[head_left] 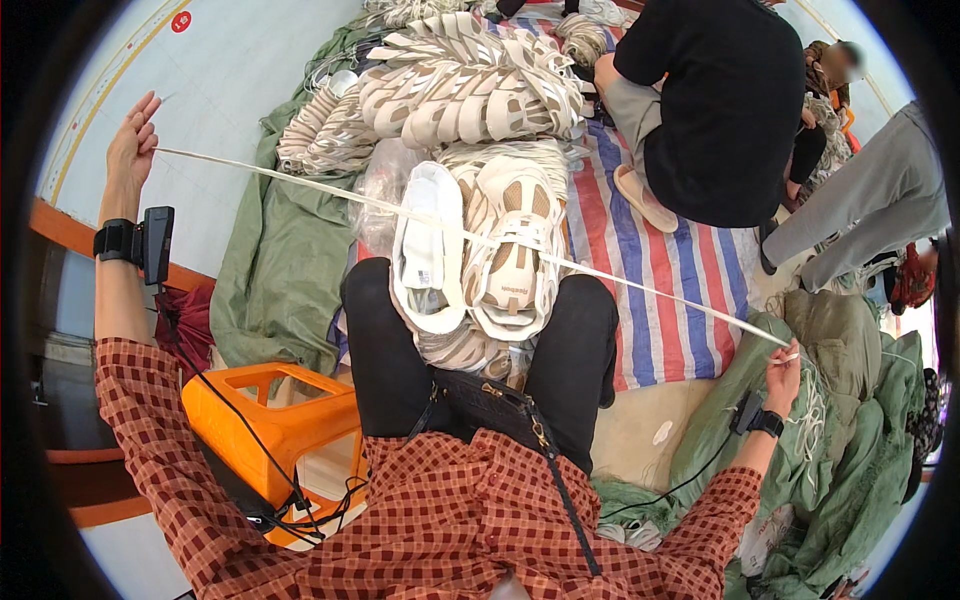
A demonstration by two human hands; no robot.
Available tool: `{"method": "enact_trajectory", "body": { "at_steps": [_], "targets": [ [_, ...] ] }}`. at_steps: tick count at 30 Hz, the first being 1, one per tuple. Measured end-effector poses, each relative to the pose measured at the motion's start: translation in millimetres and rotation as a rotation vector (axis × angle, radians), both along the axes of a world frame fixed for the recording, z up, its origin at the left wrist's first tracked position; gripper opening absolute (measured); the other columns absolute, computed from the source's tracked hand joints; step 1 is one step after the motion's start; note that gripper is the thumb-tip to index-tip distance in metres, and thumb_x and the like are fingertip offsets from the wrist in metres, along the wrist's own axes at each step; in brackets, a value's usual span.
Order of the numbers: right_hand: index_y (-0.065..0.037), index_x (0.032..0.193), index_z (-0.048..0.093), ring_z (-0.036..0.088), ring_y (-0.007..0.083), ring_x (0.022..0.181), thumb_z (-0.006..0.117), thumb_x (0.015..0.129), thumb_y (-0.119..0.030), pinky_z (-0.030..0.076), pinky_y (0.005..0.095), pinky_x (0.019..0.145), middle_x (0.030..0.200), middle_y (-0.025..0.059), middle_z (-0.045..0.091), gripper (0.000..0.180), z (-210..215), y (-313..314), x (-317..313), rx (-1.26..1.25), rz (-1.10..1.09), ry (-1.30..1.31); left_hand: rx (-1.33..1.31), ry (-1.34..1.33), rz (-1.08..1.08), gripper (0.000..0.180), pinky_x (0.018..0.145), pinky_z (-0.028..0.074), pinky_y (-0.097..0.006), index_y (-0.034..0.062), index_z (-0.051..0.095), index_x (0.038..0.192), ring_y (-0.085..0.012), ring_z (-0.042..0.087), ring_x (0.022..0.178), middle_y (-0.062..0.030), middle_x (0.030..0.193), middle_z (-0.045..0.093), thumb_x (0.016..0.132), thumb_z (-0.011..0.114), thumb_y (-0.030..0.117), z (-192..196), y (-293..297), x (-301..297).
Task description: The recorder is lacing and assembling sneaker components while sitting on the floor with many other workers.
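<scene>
My left hand (133, 145) is raised out to the far left, its fingers closed on one end of a white shoelace (300, 182). Low on the right, my right hand (783, 375) grips the lace's other end. Stretched nearly straight between both hands, the lace crosses the front of a beige-and-white sneaker upper (512, 250) lying between my knees. Some lacing shows over its tongue; how the lace passes through there is too small to tell. Beside it, on the left, lies a white, long shoe-shaped piece (428, 240) with a small label. More uppers lie beneath both.
Stacked sneaker uppers (470, 90) lie ahead on a striped sheet (660, 310). An orange plastic stool (270, 420) stands at my left, beside green cloth (285, 260). Green sacks (830, 430) lie at right. A person in black (725, 110) sits ahead right; another's grey trousers (870, 200) show nearby.
</scene>
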State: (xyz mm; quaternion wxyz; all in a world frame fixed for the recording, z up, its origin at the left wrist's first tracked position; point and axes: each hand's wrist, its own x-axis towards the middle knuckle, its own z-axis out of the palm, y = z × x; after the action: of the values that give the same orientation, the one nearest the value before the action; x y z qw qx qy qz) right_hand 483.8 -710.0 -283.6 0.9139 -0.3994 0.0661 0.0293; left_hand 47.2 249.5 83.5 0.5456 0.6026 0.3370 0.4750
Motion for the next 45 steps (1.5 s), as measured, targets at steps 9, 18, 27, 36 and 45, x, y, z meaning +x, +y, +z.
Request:
{"method": "enact_trajectory", "body": {
  "at_steps": [9,18,27,36,45],
  "targets": [
    [0.006,0.122,0.050,0.062,0.0164,0.084,0.055,0.095,-0.009,0.055,0.0273,0.081,0.105,0.0123,0.063,0.032,-24.9,-80.8,-8.3,-0.169,-0.480,-0.120,-0.041,0.025,0.093,0.047,0.046,0.033,-0.016,-0.0045,0.028,0.142,-0.0041,0.033,0.055,-0.0130,0.121,0.061,0.097,0.038,0.003,-14.1,24.7,-5.5],
    [0.000,0.096,0.069,0.057,0.0081,0.070,0.061,0.088,-0.012,0.046,0.0208,0.062,0.082,0.0029,0.063,0.016,91.8,313.6,-126.5,-0.862,0.431,-0.209,0.086,0.532,-0.451,0.025,0.044,0.028,-0.018,0.0073,0.067,0.105,-0.0014,0.034,0.052,0.0025,0.089,0.068,0.091,0.050,0.019,-94.9,-139.0,94.6],
    [0.000,0.092,0.069,0.055,0.0073,0.064,0.065,0.087,-0.012,0.044,0.0228,0.059,0.073,0.0017,0.063,0.014,118.5,441.1,-174.3,-0.910,0.736,-0.554,-0.135,0.738,-1.095,0.018,0.054,0.037,-0.020,0.0009,0.062,0.102,-0.0039,0.048,0.060,-0.0028,0.079,0.069,0.087,0.053,0.006,-194.9,-301.0,120.0],
    [0.001,0.090,0.066,0.055,0.0098,0.068,0.065,0.087,-0.013,0.044,0.0257,0.062,0.075,0.0053,0.063,0.015,119.5,439.5,-184.4,-1.003,0.726,-0.536,-0.111,0.705,-1.117,0.015,0.060,0.045,-0.027,-0.0004,0.060,0.082,-0.0107,0.058,0.059,-0.0056,0.064,0.062,0.087,0.055,0.013,-198.4,-333.2,103.2],
    [-0.003,0.089,0.061,0.060,0.0293,0.075,0.062,0.080,-0.003,0.049,0.0326,0.065,0.086,0.0102,0.061,0.009,129.4,444.8,-210.7,-0.927,0.692,-1.181,1.260,0.713,-0.838,0.019,0.059,0.048,-0.034,0.0053,0.053,0.089,-0.0246,0.059,0.069,-0.0078,0.085,0.056,0.071,0.060,0.007,-208.3,-340.7,101.8]
  ]
}}
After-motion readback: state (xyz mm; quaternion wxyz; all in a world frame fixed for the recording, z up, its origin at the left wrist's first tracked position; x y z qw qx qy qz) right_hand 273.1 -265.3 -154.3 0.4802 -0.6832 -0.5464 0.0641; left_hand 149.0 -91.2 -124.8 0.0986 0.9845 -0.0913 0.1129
